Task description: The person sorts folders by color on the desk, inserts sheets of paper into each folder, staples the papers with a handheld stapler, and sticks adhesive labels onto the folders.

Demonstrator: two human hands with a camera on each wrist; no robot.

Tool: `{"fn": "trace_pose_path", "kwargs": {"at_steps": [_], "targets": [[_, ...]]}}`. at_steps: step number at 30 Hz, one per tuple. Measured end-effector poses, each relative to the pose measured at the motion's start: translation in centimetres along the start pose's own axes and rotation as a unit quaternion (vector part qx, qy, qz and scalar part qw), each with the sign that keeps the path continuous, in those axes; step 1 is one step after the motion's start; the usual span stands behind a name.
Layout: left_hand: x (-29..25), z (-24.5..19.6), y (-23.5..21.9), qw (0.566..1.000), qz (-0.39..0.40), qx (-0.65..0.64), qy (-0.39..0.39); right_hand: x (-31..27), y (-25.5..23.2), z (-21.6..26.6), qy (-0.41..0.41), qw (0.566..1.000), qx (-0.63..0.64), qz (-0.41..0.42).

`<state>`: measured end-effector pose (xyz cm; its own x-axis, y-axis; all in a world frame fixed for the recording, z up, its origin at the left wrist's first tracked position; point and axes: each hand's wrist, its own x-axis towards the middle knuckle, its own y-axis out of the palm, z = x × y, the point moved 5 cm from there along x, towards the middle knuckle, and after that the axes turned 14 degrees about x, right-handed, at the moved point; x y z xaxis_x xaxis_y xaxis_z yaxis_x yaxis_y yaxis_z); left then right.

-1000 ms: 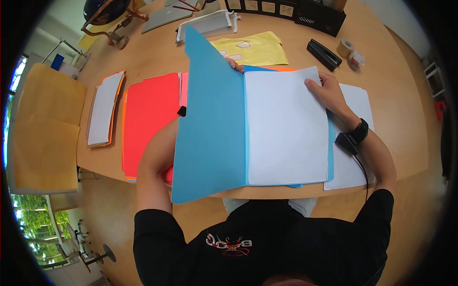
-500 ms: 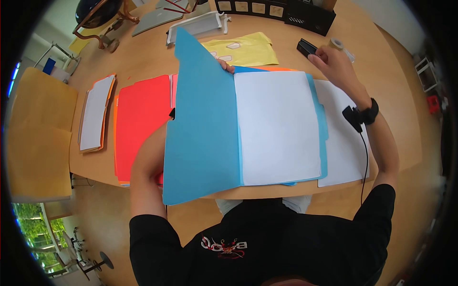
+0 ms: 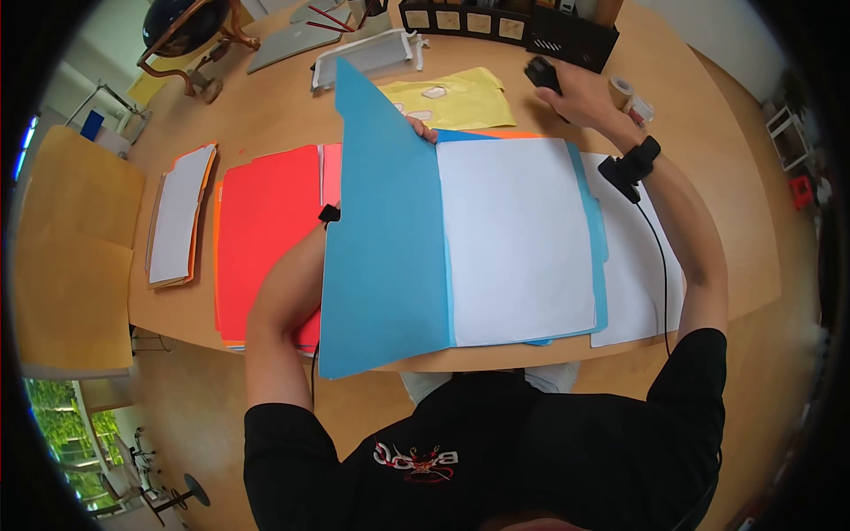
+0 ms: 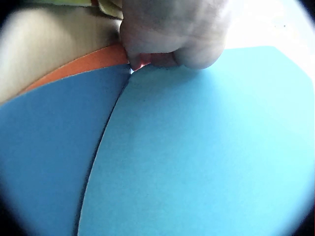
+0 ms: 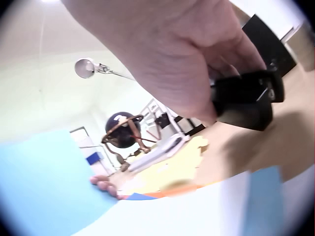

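Observation:
A light blue folder [image 3: 390,239] stands opened, its left cover raised, with white paper [image 3: 518,239] on its right side. At the top edge near the fold, the left hand [image 3: 420,130] holds the cover; most of that hand is hidden behind it in the head view. In the left wrist view the fingers of the left hand [image 4: 172,34] curl at the folder's edge [image 4: 197,137]. Above the paper, the right hand [image 3: 584,96] grips a black stapler [image 3: 543,75], lifted off the table; the right wrist view shows the stapler [image 5: 246,101] in the right hand [image 5: 182,59].
Red folders [image 3: 270,239] and a stack of white and orange sheets [image 3: 180,217] lie to the left. White paper [image 3: 630,265] lies right of the folder. Behind are a yellow packet [image 3: 465,96], a white tray [image 3: 372,57], a tape roll [image 3: 620,88] and a black organizer [image 3: 574,41].
The right hand has let go of the paper's upper right corner, reached up to the stapler, and picked it up, bringing it leftward. The left hand still holds the raised cover.

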<state>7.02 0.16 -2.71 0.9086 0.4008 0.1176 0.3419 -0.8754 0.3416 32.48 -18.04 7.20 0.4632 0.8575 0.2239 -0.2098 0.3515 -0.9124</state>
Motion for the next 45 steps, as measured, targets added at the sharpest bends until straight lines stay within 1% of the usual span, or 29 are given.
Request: {"fn": "trace_pose_path", "kwargs": {"at_steps": [1,2,4,5,7,9,10,11,13,14,15,16,17,18,19,20,21,23,25,27,29,31,32,33,35,37,39,41,45], "targets": [[-0.1,-0.3,0.4,1.000,-0.012,-0.028,0.004,-0.1,0.2,1.7,0.016,0.992,0.128,-0.013],[-0.1,-0.2,0.1,0.999,-0.012,-0.029,0.003,-0.2,0.3,3.8,0.031,0.967,0.253,-0.026],[0.2,0.1,-0.3,0.998,0.056,0.010,-0.028,0.3,2.4,7.0,0.024,0.882,0.466,0.067],[0.7,0.7,-0.9,0.998,0.057,0.012,-0.028,0.8,3.8,7.8,0.020,0.872,0.483,0.082],[1.9,1.7,-1.8,0.999,0.044,-0.001,0.009,0.7,6.2,9.7,0.022,0.819,0.564,0.104],[2.8,2.6,-2.1,0.998,0.029,-0.017,0.046,0.1,7.4,10.9,0.054,0.782,0.609,0.124],[3.4,3.9,-2.9,0.997,0.021,-0.026,0.064,-0.2,7.5,11.0,0.054,0.780,0.613,0.110],[3.6,4.5,-3.1,0.996,0.013,-0.037,0.082,0.0,7.6,10.4,0.055,0.780,0.613,0.112],[3.5,5.4,-3.5,0.991,-0.006,-0.062,0.119,0.4,6.2,8.3,-0.002,0.861,0.508,0.032],[3.0,4.3,-2.9,0.991,-0.010,-0.066,0.120,0.1,4.9,7.5,0.002,0.876,0.482,0.007],[2.6,2.9,-2.1,0.993,0.038,-0.024,0.113,0.3,3.6,6.0,-0.012,0.928,0.372,-0.024],[2.1,1.1,-0.7,0.990,0.088,0.018,0.106,-0.1,2.0,5.2,-0.054,0.959,0.271,-0.062],[1.7,-0.2,0.4,0.990,0.087,0.015,0.108,-0.5,0.6,4.5,-0.096,0.976,0.167,-0.099],[1.3,-0.9,1.0,0.989,0.020,0.137,0.054,-0.8,0.1,3.2,-0.098,0.977,0.163,-0.097],[0.7,-1.8,1.6,0.965,-0.046,0.257,-0.002,-1.2,-0.2,1.6,-0.066,0.988,0.100,-0.099],[0.0,-2.6,3.3,0.990,-0.072,0.116,-0.048,-1.5,-0.3,0.2,-0.034,0.994,0.038,-0.101],[0.5,-2.2,2.9,0.992,-0.058,0.110,-0.026,-1.7,-0.4,-1.0,-0.034,0.994,0.037,-0.101],[0.8,-2.1,2.8,0.991,-0.036,0.123,-0.031,-1.9,0.5,-3.7,0.079,0.997,-0.003,0.011],[0.9,-1.7,2.8,0.992,-0.028,0.119,-0.028,-2.5,0.6,-4.5,0.068,0.997,-0.022,0.011],[1.0,-1.3,2.8,0.983,0.014,0.181,-0.025,-2.9,0.6,-4.4,0.049,0.998,-0.040,0.017],[0.4,-1.7,3.7,0.973,-0.005,0.230,-0.035,-3.0,0.8,-4.7,0.026,0.999,-0.028,0.005],[-0.3,-2.2,4.3,0.949,-0.026,0.304,-0.079,-3.0,0.8,-4.8,0.015,1.000,-0.025,0.002],[-0.5,-2.3,4.5,0.946,-0.010,0.311,-0.092,-2.8,0.8,-5.1,0.014,1.000,-0.026,0.003],[-0.4,-2.0,4.3,0.946,-0.012,0.310,-0.092,-2.6,1.0,-5.6,0.016,0.999,-0.029,0.015],[-0.2,-1.4,4.4,0.928,0.036,0.364,-0.067,-2.2,0.9,-4.8,0.015,0.999,-0.032,0.030],[-0.1,-1.1,4.1,0.929,0.042,0.363,-0.063,-1.5,0.0,-4.2,0.078,0.995,-0.065,0.025],[0.0,-1.0,3.6,0.885,0.030,0.460,-0.064,-0.4,-0.3,-2.1,0.082,0.994,-0.050,0.048],[0.0,-0.9,3.5,0.891,0.027,0.450,-0.060,0.3,0.6,1.7,0.003,0.994,0.089,0.071],[-0.1,-1.0,3.8,0.899,0.037,0.434,-0.051,0.9,5.7,9.7,-0.176,0.967,0.143,0.119]]}}
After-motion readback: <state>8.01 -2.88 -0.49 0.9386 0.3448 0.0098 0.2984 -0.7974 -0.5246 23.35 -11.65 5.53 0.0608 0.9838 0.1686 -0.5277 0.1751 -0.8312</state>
